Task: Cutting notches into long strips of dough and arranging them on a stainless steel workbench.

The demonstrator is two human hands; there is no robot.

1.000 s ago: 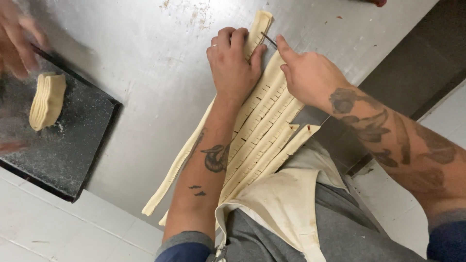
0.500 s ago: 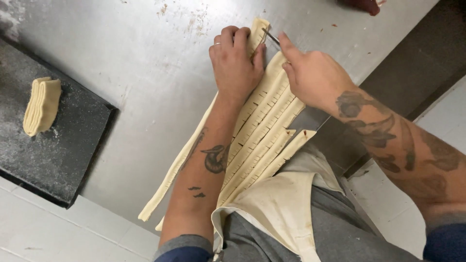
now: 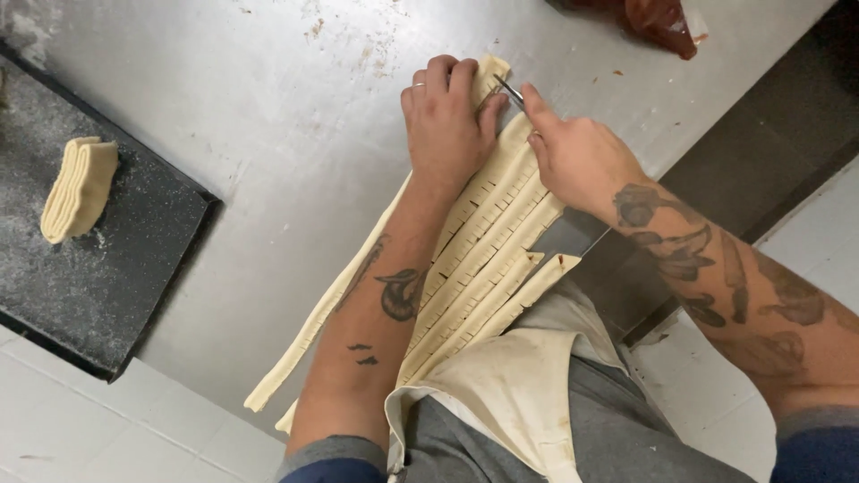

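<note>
- My left hand (image 3: 446, 121) lies flat, fingers together, pressed on the far end of the dough strips (image 3: 488, 246) so they don't slide under the blade.
- My right hand (image 3: 577, 156) pinches a small knife (image 3: 508, 89), forefinger along its back for control, tip at the strips just beside my left fingers.
- Strips lie side by side on the steel table (image 3: 268, 116), near ends hanging over its edge against my apron (image 3: 501, 394).
- Folded dough stack (image 3: 79, 188) sits on the dark floured tray (image 3: 134, 259), well apart to my left, out of the way.
</note>
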